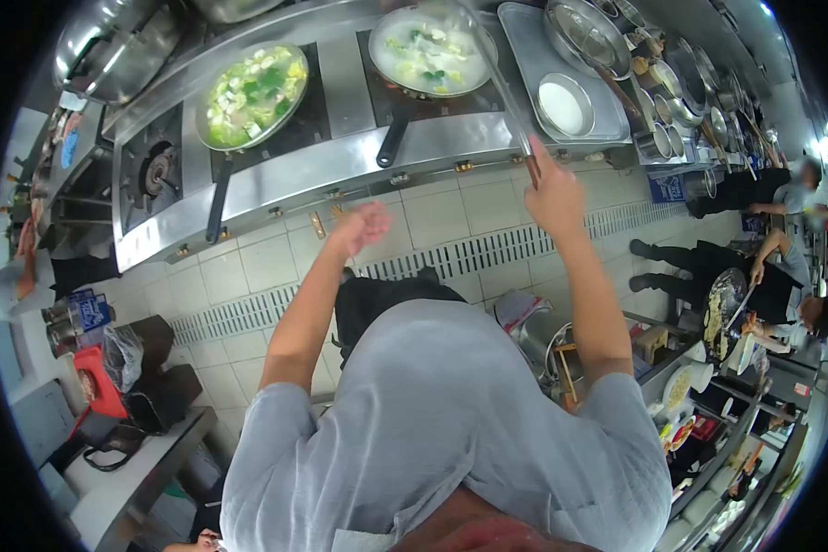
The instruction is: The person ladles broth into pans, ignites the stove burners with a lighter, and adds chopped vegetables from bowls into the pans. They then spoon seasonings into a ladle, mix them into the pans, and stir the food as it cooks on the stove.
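Note:
My right hand (556,196) is wrapped round the handle of a long metal utensil (499,78), whose far end reaches up over the right pan (488,60). That pan holds whitish liquid with green pieces, and steam blurs its top. Nearer the left pan's side, my left hand (363,228) hangs in front of the stove edge with its fingers partly curled; nothing shows in it. The left pan (202,120) holds green vegetables and pale cubes. Both pans sit on the stove (342,87), their black handles pointing towards me.
Right of the stove, a metal tray (524,46) bears a bowl of white liquid (564,105) and a strainer (589,35). A large pot (110,46) stands at upper left. Two people are at far right, one holding a large pan (725,308).

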Demonstrator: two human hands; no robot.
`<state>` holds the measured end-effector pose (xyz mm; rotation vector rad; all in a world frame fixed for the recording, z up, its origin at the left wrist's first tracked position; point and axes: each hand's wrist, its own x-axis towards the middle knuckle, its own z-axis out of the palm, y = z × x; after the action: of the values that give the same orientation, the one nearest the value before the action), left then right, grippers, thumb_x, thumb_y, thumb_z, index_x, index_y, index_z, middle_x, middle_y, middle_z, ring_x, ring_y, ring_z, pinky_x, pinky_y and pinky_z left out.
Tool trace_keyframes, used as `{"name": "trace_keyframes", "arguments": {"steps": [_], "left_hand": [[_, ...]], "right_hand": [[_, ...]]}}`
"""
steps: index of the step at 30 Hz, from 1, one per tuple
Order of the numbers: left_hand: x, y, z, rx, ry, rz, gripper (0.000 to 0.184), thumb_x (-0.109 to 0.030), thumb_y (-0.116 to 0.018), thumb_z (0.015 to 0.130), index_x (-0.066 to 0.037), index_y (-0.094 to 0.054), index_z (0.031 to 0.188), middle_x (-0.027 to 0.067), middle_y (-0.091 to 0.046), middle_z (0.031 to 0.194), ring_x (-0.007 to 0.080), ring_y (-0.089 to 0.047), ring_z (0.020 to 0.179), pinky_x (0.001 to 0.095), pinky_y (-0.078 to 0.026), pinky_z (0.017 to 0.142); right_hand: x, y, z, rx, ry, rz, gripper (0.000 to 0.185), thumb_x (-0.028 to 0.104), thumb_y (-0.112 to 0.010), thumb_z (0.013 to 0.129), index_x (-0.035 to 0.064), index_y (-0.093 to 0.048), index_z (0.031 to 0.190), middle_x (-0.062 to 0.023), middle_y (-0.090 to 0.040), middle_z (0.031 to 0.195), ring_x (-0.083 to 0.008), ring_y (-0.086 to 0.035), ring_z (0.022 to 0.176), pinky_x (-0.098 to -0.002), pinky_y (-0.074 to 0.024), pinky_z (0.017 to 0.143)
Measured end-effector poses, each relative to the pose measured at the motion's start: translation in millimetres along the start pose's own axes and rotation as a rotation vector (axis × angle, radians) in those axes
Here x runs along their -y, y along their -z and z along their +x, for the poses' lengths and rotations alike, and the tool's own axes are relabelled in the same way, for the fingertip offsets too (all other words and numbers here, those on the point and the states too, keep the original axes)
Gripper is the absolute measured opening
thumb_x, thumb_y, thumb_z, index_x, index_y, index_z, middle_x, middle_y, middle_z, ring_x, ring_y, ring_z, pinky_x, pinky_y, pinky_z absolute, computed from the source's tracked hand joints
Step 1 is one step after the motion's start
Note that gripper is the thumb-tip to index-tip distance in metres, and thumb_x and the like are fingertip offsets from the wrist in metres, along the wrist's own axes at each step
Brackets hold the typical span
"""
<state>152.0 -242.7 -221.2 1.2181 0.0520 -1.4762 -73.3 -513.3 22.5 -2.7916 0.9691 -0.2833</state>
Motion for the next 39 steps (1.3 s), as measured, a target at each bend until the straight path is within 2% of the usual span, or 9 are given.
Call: {"name": "trace_keyframes", "arguments": {"steps": [3,7,8,12,15,21,27,30,39], "left_hand": [[20.3,29.1,74.0,-0.169,0.043,-0.136,0.048,-0.042,-0.061,0.097,-0.011,-0.050,0.133,0.0086,-0.067,0.111,0.0196,-0.064,0.082,0.0363,-0.053,0.073],[36.5,29.6,138.2,-0.127,0.012,-0.372,0.047,-0.041,-0.062,0.097,-0.015,-0.048,0.134,0.0120,-0.063,0.125,0.0272,-0.062,0.097,0.0406,-0.053,0.080],[36.2,26.5,147.1,-0.083,-0.010,-0.412,0.045,-0.040,-0.062,0.097,-0.016,-0.049,0.133,0.0123,-0.062,0.127,0.0277,-0.062,0.099,0.0409,-0.053,0.081],[36.7,10.1,157.5,0.073,-0.064,-0.537,0.033,-0.036,-0.067,0.095,-0.015,-0.056,0.118,0.0138,-0.066,0.125,0.0273,-0.066,0.098,0.0386,-0.053,0.082],[38.0,5.1,159.7,0.140,-0.082,-0.559,0.029,-0.034,-0.070,0.094,-0.013,-0.060,0.111,0.0144,-0.067,0.124,0.0252,-0.066,0.101,0.0380,-0.053,0.083],[33.7,-2.5,174.6,-0.078,-0.133,-0.249,0.035,-0.039,-0.074,0.091,-0.012,-0.063,0.110,0.0078,-0.072,0.110,0.0191,-0.068,0.096,0.0343,-0.052,0.081],[34.9,-5.6,176.1,-0.138,-0.139,-0.178,0.036,-0.042,-0.073,0.090,-0.013,-0.064,0.110,0.0050,-0.072,0.105,0.0180,-0.068,0.094,0.0320,-0.051,0.078],[34.0,-6.3,175.3,-0.170,-0.115,-0.188,0.035,-0.039,-0.074,0.090,-0.011,-0.067,0.109,0.0049,-0.072,0.101,0.0165,-0.068,0.085,0.0310,-0.051,0.068],[37.4,3.8,176.3,-0.070,-0.143,-0.250,0.033,-0.037,-0.072,0.092,-0.011,-0.065,0.112,0.0071,-0.072,0.109,0.0198,-0.068,0.100,0.0340,-0.052,0.081]], "right_hand": [[-0.8,-0.5,-4.6,-0.075,-0.008,0.094,0.073,0.004,-0.063,0.072,0.0122,-0.049,0.144,-0.0220,-0.070,0.091,-0.0413,-0.068,0.079,-0.0500,-0.0545,0.074],[-7.5,-9.2,-11.2,-0.154,0.000,0.251,0.069,0.006,-0.063,0.071,0.0088,-0.055,0.139,-0.0215,-0.070,0.085,-0.0399,-0.067,0.071,-0.0441,-0.0546,0.070],[-9.9,-13.3,-14.4,-0.160,-0.012,0.301,0.066,0.005,-0.064,0.071,0.0071,-0.058,0.136,-0.0170,-0.067,0.076,-0.0305,-0.064,0.061,-0.0375,-0.0527,0.064],[-16.7,-25.1,-30.2,-0.112,-0.115,0.484,0.065,0.003,-0.066,0.071,0.0054,-0.059,0.136,-0.0061,-0.058,0.066,-0.0106,-0.049,0.057,-0.0272,-0.0463,0.059],[-24.7,-33.0,-35.4,-0.130,-0.103,0.576,0.064,0.002,-0.067,0.071,0.0031,-0.059,0.135,-0.0034,-0.056,0.066,-0.0083,-0.049,0.059,-0.0258,-0.0456,0.059],[-36.0,-26.9,-24.5,-0.135,-0.049,0.520,0.063,0.002,-0.066,0.070,0.0007,-0.060,0.133,-0.0035,-0.056,0.066,-0.0080,-0.049,0.059,-0.0245,-0.0455,0.060],[-36.3,-20.9,-19.1,-0.119,-0.051,0.487,0.064,0.002,-0.066,0.069,-0.0002,-0.060,0.133,-0.0056,-0.062,0.069,-0.0090,-0.051,0.060,-0.0250,-0.0470,0.062],[-37.9,-21.9,-17.9,-0.103,-0.063,0.515,0.064,0.003,-0.067,0.070,-0.0008,-0.059,0.133,-0.0058,-0.063,0.071,-0.0090,-0.052,0.061,-0.0253,-0.0474,0.063],[-33.8,-15.8,-21.5,-0.050,-0.106,0.501,0.062,0.002,-0.067,0.070,-0.0013,-0.060,0.132,-0.0047,-0.063,0.073,-0.0096,-0.053,0.063,-0.0254,-0.0478,0.064]]}}
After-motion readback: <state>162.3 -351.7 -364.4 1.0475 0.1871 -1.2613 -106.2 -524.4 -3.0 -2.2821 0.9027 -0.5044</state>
